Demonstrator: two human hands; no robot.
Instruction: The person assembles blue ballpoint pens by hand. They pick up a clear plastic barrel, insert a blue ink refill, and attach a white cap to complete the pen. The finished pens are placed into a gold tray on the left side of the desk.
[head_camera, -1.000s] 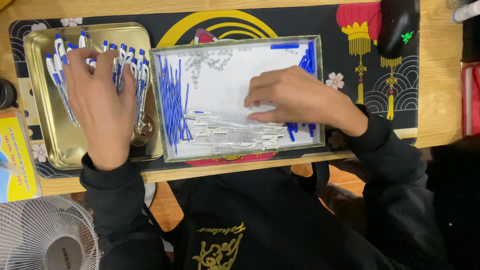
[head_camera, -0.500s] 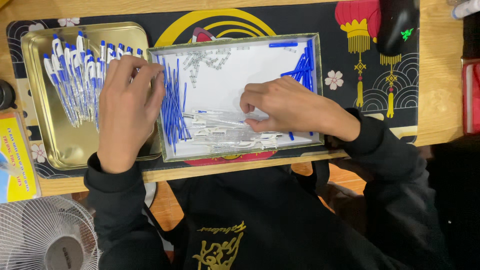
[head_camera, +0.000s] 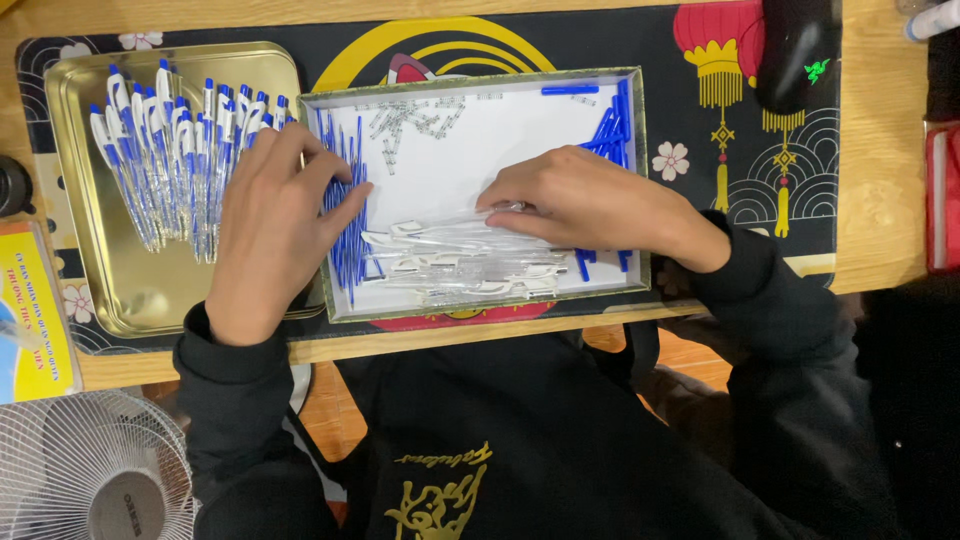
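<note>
Reaching over the near edge of the bench (head_camera: 450, 340), both hands worked inside a shallow white box (head_camera: 470, 150). The left hand (head_camera: 275, 235) lay palm down across the box's left rim, fingers spread and touching a row of blue refills (head_camera: 345, 215) along that side; it gripped nothing that showed. The right hand (head_camera: 590, 205) rested on the box floor with fingers curled, its fingertips pinching one clear barrel (head_camera: 450, 240) from a loose heap near the front wall. Blue caps (head_camera: 610, 130) lay piled in the far right corner, just beyond that hand, and small springs (head_camera: 415, 115) were scattered along the far wall. Left of the box, touching it, sat a gold tray (head_camera: 150, 290) holding finished pens (head_camera: 160, 150) in a slanted row. Farther off, a black mouse (head_camera: 795, 50) lay on the patterned mat (head_camera: 730, 150).
</note>
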